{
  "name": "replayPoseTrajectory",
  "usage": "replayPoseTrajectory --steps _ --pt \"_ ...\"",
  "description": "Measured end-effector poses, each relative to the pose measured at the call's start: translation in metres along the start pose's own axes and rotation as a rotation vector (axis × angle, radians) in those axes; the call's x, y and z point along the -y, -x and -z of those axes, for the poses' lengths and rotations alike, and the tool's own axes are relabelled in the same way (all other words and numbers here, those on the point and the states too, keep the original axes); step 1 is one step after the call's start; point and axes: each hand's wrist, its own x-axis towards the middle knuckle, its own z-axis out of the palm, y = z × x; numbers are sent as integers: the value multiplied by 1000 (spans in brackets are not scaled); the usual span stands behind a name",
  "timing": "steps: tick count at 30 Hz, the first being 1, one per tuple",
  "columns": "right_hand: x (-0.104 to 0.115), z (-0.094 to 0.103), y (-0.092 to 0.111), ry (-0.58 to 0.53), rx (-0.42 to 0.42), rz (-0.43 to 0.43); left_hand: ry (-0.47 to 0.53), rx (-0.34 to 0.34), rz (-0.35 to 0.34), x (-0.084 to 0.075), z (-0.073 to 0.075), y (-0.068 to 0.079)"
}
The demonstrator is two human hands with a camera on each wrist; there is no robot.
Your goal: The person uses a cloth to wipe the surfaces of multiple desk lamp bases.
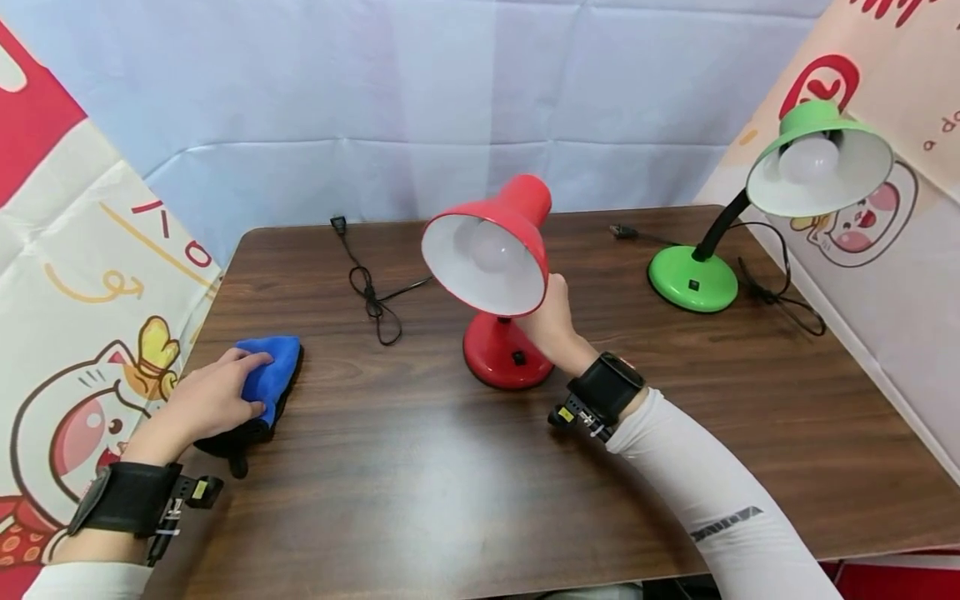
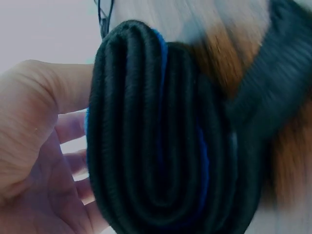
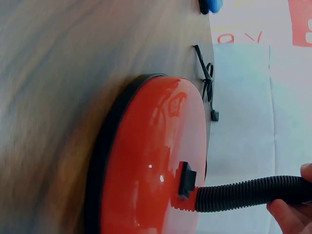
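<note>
On the left of the table a folded cloth [image 1: 272, 373], blue on one side and black on the other, lies under my left hand [image 1: 208, 402]. Thumb and fingers grip it; the left wrist view shows the black layers of the folded cloth [image 2: 141, 122] edge-on. A red desk lamp [image 1: 487, 258] stands upright in the middle, its white-lined shade facing forward. Behind the shade, my right hand [image 1: 553, 325] holds the lamp's black ribbed neck [image 3: 248, 194], and its fingers are partly hidden in the head view. Below is the red base [image 3: 151, 151] with a black switch [image 3: 187, 179].
A green desk lamp [image 1: 693, 277] stands at the back right with its black cord [image 1: 776, 296] beside it. The red lamp's bundled cord [image 1: 367, 292] lies behind it to the left. Printed sheets and a pale blue backdrop [image 1: 375, 100] border the wooden table [image 1: 420, 500].
</note>
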Motion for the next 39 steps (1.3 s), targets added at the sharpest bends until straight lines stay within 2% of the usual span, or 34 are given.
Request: replayPoseTrajectory --steps 4,7,10,13,16,18,21,23,24,27,30,32,35,36,37,39 --pt "11 -9 0 24 51 2 21 -9 -16 -5 0 0" --pt "17 -14 -1 63 71 -2 44 -32 -60 -14 -3 1" --pt "19 -16 0 85 67 -16 66 -52 -155 -35 -9 1" --pt "20 -16 2 79 63 -39 90 -53 -285 -69 -17 -1" --pt "16 -12 5 78 69 -61 153 -57 -401 -106 -18 -13" --pt "13 -11 5 86 72 -61 195 -100 -441 -128 -15 -25" --pt "11 -12 3 113 57 -36 217 -178 -460 -156 -10 -51" --pt "11 -13 1 131 43 -17 199 -178 -447 -171 -10 -68" --pt "12 -14 1 138 38 -9 187 -153 -434 -176 -11 -75" --pt "15 -16 -1 139 39 16 188 -32 -369 -187 -14 -88" --pt "18 -19 -1 144 51 55 201 33 -329 -191 -18 -90" --pt "21 -20 -2 172 50 89 180 52 -372 -194 -18 -88" --pt "21 -19 -2 199 40 111 108 75 -507 -199 -16 -85" --pt "21 -18 -1 206 38 114 94 71 -531 -200 -15 -84" --pt "21 -18 -1 196 40 109 85 59 -535 -199 -13 -84" --pt "21 -16 -1 154 55 89 79 15 -489 -195 -12 -88"
